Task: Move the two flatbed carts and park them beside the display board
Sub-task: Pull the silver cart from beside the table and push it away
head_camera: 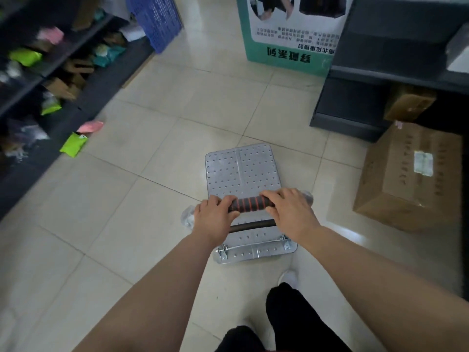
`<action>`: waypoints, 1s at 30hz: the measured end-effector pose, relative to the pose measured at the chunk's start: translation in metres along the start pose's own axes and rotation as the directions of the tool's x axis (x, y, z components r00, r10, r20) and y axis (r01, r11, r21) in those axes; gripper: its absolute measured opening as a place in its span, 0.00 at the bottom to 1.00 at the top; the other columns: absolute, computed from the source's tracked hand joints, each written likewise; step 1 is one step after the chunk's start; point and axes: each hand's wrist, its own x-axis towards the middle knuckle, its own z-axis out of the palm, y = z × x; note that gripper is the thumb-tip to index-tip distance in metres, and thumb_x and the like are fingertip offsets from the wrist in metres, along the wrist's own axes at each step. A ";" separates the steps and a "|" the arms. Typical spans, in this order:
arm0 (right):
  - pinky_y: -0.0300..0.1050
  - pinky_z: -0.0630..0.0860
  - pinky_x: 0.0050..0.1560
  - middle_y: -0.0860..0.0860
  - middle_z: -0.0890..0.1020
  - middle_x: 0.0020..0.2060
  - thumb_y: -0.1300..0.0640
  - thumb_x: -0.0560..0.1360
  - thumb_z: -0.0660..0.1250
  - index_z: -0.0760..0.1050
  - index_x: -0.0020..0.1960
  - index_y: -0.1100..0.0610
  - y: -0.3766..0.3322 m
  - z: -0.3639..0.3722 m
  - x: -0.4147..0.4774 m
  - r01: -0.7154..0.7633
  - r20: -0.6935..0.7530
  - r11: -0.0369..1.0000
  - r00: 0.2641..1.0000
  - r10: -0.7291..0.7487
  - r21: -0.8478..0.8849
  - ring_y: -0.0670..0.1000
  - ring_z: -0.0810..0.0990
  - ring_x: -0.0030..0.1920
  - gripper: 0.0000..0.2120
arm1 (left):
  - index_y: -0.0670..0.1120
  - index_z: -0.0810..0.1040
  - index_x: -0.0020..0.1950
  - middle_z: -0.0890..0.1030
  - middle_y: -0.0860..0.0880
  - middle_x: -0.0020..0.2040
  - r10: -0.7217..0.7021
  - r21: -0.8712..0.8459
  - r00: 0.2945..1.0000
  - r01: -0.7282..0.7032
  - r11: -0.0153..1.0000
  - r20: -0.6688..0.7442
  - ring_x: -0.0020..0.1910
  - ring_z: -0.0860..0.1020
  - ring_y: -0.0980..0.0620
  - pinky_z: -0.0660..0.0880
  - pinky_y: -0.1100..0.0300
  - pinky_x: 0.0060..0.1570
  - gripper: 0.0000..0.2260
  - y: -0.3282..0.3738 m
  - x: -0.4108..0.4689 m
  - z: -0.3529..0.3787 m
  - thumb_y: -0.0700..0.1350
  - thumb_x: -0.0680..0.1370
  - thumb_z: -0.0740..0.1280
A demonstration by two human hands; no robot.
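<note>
A silver flatbed cart [242,171] with a dimpled metal deck stands on the tiled floor just in front of me. Its handle [250,203] has a black and red ribbed grip. My left hand [215,215] clasps the handle's left end and my right hand [289,209] clasps its right end. The green and white display board [286,54] with printed text stands on the floor straight ahead, a few tiles beyond the cart. Only one cart is in view.
Dark shelving [83,72] with packaged goods lines the left side. A blue plastic crate [157,19] stands at the far left end. A dark shelf unit [355,107] and a large cardboard box [408,179] crowd the right. My legs and a white shoe [289,278] are below.
</note>
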 end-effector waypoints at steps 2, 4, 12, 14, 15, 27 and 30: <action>0.50 0.66 0.62 0.52 0.76 0.57 0.49 0.79 0.59 0.63 0.69 0.43 0.008 -0.008 0.023 0.032 0.003 0.999 0.999 -0.032 -0.013 0.55 0.71 0.58 0.19 | 0.57 0.67 0.69 0.73 0.47 0.60 -0.013 0.001 1.000 0.013 1.000 -0.011 0.59 0.70 0.44 0.61 0.50 0.64 0.17 0.002 0.020 -0.007 0.56 0.80 0.59; 0.50 0.67 0.61 0.52 0.76 0.57 0.49 0.79 0.59 0.64 0.68 0.43 0.015 -0.019 0.047 0.060 0.010 0.998 0.998 -0.060 -0.023 0.55 0.71 0.58 0.18 | 0.57 0.68 0.69 0.72 0.47 0.60 -0.030 -0.008 0.999 0.030 1.000 -0.020 0.59 0.70 0.44 0.61 0.50 0.65 0.17 0.006 0.041 -0.014 0.56 0.80 0.59; 0.51 0.66 0.63 0.52 0.76 0.58 0.50 0.78 0.60 0.64 0.69 0.43 0.044 -0.046 0.134 0.088 0.005 0.996 0.996 -0.088 -0.027 0.55 0.71 0.59 0.20 | 0.58 0.67 0.69 0.72 0.48 0.60 -0.047 -0.046 0.998 0.045 0.998 -0.040 0.59 0.69 0.44 0.60 0.49 0.65 0.17 0.021 0.124 -0.034 0.56 0.80 0.58; 0.51 0.66 0.62 0.51 0.76 0.58 0.49 0.78 0.61 0.64 0.69 0.42 0.047 -0.055 0.159 0.091 0.023 0.995 0.996 -0.090 -0.039 0.54 0.71 0.59 0.20 | 0.58 0.67 0.69 0.72 0.48 0.60 -0.039 -0.057 0.998 0.037 0.998 -0.041 0.59 0.69 0.44 0.60 0.49 0.65 0.17 0.020 0.145 -0.043 0.56 0.80 0.58; 0.51 0.66 0.61 0.51 0.77 0.58 0.49 0.78 0.61 0.64 0.69 0.42 0.047 -0.059 0.171 0.091 0.027 0.995 0.996 -0.089 -0.046 0.54 0.72 0.59 0.20 | 0.58 0.67 0.68 0.72 0.48 0.60 -0.034 -0.062 0.998 0.031 0.998 -0.048 0.59 0.69 0.44 0.60 0.49 0.65 0.16 0.018 0.156 -0.047 0.56 0.80 0.58; 0.49 0.69 0.55 0.52 0.77 0.54 0.49 0.78 0.60 0.65 0.67 0.43 -0.006 -0.077 0.332 0.024 0.040 0.999 0.999 -0.023 -0.047 0.55 0.72 0.56 0.18 | 0.58 0.67 0.68 0.72 0.49 0.60 0.078 -0.027 0.996 -0.079 0.997 -0.040 0.58 0.69 0.46 0.61 0.50 0.63 0.16 -0.063 0.307 -0.121 0.57 0.80 0.57; 0.48 0.68 0.56 0.53 0.77 0.55 0.49 0.79 0.59 0.65 0.69 0.43 -0.022 -0.081 0.373 0.001 0.037 0.999 0.999 0.001 -0.032 0.55 0.71 0.57 0.18 | 0.57 0.67 0.68 0.72 0.48 0.60 0.098 -0.007 0.995 -0.098 0.995 -0.007 0.58 0.69 0.45 0.62 0.50 0.63 0.17 -0.086 0.349 -0.145 0.57 0.80 0.57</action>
